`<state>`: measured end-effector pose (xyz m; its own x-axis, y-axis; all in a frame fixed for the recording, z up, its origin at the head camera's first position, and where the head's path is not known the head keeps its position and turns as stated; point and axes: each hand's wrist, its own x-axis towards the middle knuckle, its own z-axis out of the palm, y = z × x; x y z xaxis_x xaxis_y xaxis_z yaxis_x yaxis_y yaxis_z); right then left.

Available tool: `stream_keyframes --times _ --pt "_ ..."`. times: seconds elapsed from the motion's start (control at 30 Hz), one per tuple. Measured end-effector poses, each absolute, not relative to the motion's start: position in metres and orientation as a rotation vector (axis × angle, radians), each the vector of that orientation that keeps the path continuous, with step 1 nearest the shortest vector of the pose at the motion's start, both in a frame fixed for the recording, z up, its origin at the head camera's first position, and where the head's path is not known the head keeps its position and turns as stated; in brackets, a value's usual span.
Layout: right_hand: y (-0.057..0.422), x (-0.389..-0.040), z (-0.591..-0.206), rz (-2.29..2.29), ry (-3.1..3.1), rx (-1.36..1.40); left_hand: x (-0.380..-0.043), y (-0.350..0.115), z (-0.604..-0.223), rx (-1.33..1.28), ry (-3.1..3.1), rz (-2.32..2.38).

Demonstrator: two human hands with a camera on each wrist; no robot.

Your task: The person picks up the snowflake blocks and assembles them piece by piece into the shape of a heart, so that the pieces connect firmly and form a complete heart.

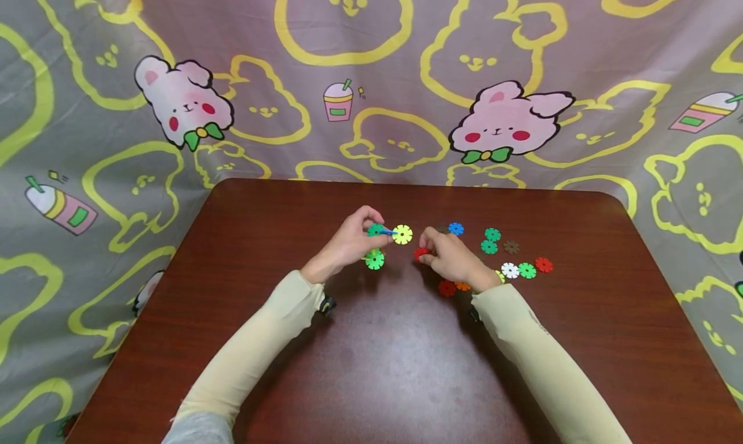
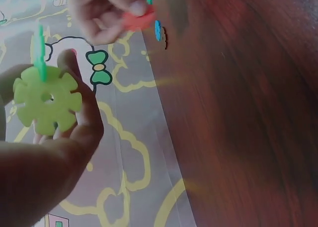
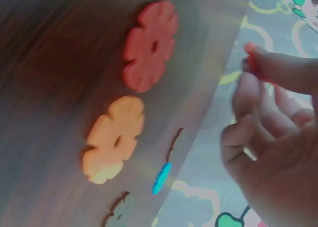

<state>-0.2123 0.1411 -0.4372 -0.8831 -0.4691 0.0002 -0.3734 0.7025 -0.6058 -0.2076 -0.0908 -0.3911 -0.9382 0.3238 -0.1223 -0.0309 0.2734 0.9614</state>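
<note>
Nearest my viewpoint, two pale sleeves extend over the brown counter. I see the yellow disc at the right end of a linked cluster. Just left of it, the left hand has its fingers clamped on that cluster. Just right of it, the right hand's fingers pinch a red disc, apart from the cluster. Loose discs lie farther right.
</note>
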Motion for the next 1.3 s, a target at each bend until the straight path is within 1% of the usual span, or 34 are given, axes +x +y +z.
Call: stream_keyframes --times 0.3,0.73,1.3 --pt "0.138 -0.200 -0.423 -1.273 2.866 -0.786 -0.208 -0.093 -0.392 0.205 2.407 1.661" --pt "0.130 -0.194 -0.419 -1.387 2.994 -0.999 -0.207 -0.092 -0.391 0.188 2.430 1.637" --pt "0.125 -0.195 -0.421 -1.432 3.068 -1.136 -0.207 -0.090 -0.391 0.387 2.602 1.522"
